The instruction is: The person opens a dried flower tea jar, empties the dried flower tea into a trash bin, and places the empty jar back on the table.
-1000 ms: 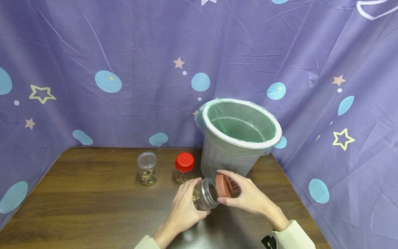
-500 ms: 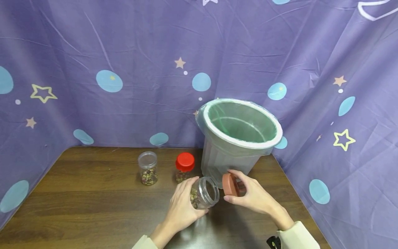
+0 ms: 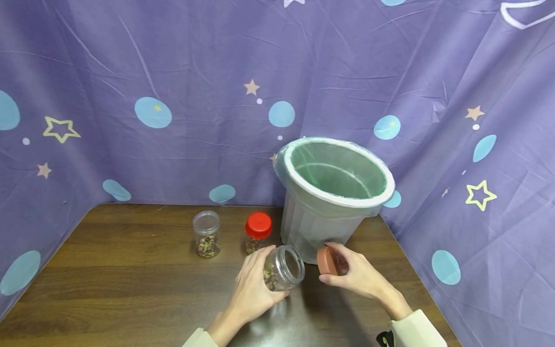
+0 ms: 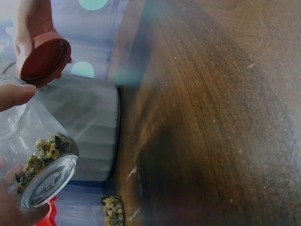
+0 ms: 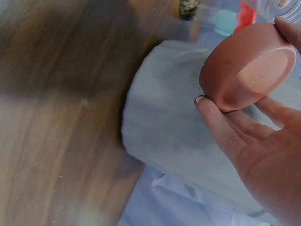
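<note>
My left hand [image 3: 253, 286] grips a clear jar [image 3: 279, 270] round its side, tilted with its uncovered mouth facing right. Dried flower buds [image 4: 44, 157] lie along the lower part inside it, seen best in the left wrist view. To the right, my right hand [image 3: 357, 272] pinches an orange-brown lid [image 3: 327, 260] by its rim, apart from the jar. In the right wrist view the thumb and fingers hold that lid [image 5: 247, 66] at its edge, its smooth outer face partly turned to the camera.
Behind my hands stands a grey bin [image 3: 312, 226] with a white rim and a clear liner. A red-lidded jar [image 3: 258, 225] and a clear-lidded jar [image 3: 206, 236], both holding dried buds, stand left of it on the wooden table [image 3: 130, 284]. A purple curtain [image 3: 195, 96] hangs behind.
The lid has come away from the jar's mouth and moved right with my right hand, and slightly down. The jar in my left hand has shifted a little left, its mouth now uncovered.
</note>
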`<action>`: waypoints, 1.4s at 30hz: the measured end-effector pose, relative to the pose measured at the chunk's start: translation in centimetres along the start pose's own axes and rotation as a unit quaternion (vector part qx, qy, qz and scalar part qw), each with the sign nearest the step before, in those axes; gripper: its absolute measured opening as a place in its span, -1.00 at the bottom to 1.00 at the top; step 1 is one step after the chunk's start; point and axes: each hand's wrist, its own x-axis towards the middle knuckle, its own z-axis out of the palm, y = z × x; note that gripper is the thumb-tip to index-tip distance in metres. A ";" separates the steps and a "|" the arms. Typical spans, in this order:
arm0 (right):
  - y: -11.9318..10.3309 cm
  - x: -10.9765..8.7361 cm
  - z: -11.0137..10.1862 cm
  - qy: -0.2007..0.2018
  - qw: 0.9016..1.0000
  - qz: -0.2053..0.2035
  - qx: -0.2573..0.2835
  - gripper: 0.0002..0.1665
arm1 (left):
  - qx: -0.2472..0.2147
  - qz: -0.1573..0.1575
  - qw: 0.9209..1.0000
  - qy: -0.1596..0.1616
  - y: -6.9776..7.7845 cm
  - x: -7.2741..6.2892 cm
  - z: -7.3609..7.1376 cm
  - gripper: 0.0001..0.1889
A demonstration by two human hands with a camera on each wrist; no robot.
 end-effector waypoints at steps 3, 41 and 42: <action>0.5 -0.2 0.1 -0.001 0.999 0.018 -0.028 -0.06 | 0.008 0.002 1.000 0.003 -0.1 0.0 0.0 0.08; 6.3 -1.4 2.4 0.004 0.983 0.151 -0.103 0.02 | 0.000 -0.004 1.000 0.002 -0.3 0.0 -0.8 0.06; 6.4 -1.5 2.6 0.003 0.982 0.155 -0.105 0.02 | 0.000 -0.003 1.000 0.002 -0.3 0.0 -0.8 0.06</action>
